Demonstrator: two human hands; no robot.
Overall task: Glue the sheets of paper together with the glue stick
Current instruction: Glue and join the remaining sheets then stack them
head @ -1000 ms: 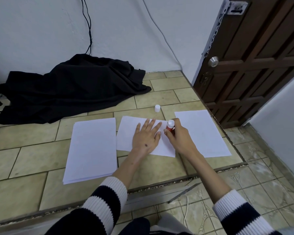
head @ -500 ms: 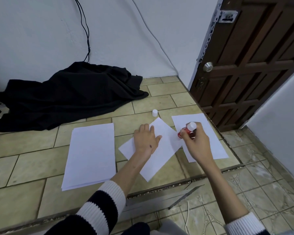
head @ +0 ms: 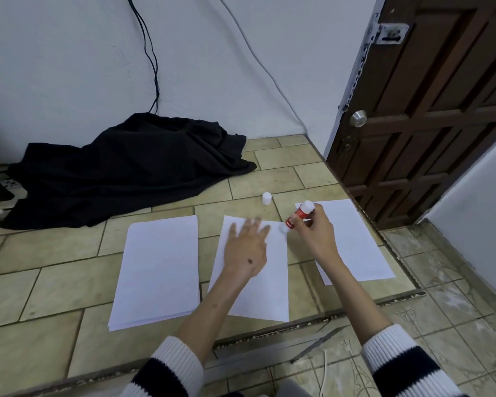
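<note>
On the floor tiles: middle sheet (head: 255, 282) pinned under spread left hand (head: 245, 253); right hand (head: 317, 234) pinching glue stick (head: 298, 215), tip at far right corner. Risk: light pinning, sheet skewing or creasing under the stroke.

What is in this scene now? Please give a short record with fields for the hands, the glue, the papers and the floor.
left hand: flat on the middle sheet, fingers spread
right hand: holds the glue stick, tilted, tip at the middle sheet's top right corner
cap: off, standing on the floor tiles
left stack: untouched
right sheet: partly under the right hand
black cloth: by the wall
</note>
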